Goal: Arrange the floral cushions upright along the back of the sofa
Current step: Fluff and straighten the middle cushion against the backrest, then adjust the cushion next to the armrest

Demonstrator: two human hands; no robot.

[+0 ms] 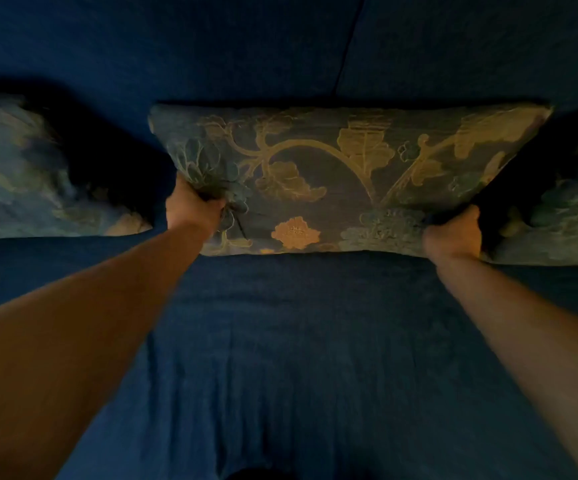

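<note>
Floral cushions line the dark blue sofa back [176,46]. Left of the grip, the left cushion [21,174] leans blurred against the back, apart from the hands. The left hand [192,211] bunches the lower left corner of the middle cushion [332,174] in a closed grip. That cushion stands upright between both hands, its lower edge on the seat [298,341]. The right hand [453,233] clamps its lower right corner. Just beyond it sits the right cushion [571,209].
</note>
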